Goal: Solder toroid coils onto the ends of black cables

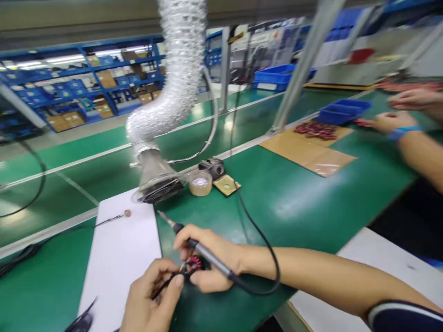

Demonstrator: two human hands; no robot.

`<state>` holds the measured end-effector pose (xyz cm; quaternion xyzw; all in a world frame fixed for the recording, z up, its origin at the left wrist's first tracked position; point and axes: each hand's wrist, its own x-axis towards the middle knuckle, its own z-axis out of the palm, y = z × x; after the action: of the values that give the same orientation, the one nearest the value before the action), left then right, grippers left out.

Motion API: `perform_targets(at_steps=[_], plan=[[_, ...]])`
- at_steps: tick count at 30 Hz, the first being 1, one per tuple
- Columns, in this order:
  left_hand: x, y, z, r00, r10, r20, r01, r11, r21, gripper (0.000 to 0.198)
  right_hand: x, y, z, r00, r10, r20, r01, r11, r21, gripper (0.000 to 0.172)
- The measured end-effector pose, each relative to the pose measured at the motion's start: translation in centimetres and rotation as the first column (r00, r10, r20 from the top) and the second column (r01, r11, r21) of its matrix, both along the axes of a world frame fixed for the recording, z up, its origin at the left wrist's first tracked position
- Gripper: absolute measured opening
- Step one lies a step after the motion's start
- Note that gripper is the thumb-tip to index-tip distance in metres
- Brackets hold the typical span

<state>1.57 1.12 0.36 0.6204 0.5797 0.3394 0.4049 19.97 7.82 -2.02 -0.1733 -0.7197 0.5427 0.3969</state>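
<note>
My right hand [224, 253] is closed around a soldering iron [212, 259], whose tip points up and left toward the white sheet. That hand's lower fingers also touch a small round part with red and black windings [194, 263], possibly a motor stator. My left hand [148, 295] pinches a black cable [162, 287] at its end, close against the wound part. Thin coloured wires show between the two hands; whether they are joined to the part is too small to tell. The iron's black cord [258, 226] loops over my right wrist.
A fume extraction hood [161, 177] hangs ahead. Beside it are tape [200, 183], an iron stand [212, 168] and a sponge [226, 185]. A white sheet [121, 258] lies left. Rightward are cardboard [308, 154], a blue tray [342, 112] and a co-worker's hands [398, 122].
</note>
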Motion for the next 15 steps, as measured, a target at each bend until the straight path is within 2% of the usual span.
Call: perform_targets(at_steps=[2,4,7,10,15], plan=[[-0.3,0.1,0.5,0.997,-0.068,0.024,0.068,0.998,-0.001,0.025,-0.3,-0.3,0.5,0.997,0.015,-0.07,-0.022,0.995,-0.096,0.048],[-0.6,0.3,0.6,0.995,-0.093,0.037,0.093,0.996,0.009,0.021,-0.3,-0.5,0.6,0.997,-0.019,-0.076,0.008,0.988,-0.153,0.034],[-0.8,0.1,0.3,0.996,-0.087,0.005,0.087,0.996,0.027,0.017,-0.2,-0.9,0.3,0.994,-0.108,-0.001,0.107,0.986,-0.126,0.022],[-0.6,-0.2,0.1,0.994,-0.083,-0.075,0.087,0.995,0.049,0.016,0.1,-1.1,0.0,0.987,-0.141,0.072,0.146,0.987,-0.068,0.02],[-0.4,-0.3,0.2,0.976,-0.103,-0.19,0.125,0.986,0.11,0.015,1.0,-1.1,0.0,0.981,-0.067,0.183,0.074,0.997,-0.033,0.026]])
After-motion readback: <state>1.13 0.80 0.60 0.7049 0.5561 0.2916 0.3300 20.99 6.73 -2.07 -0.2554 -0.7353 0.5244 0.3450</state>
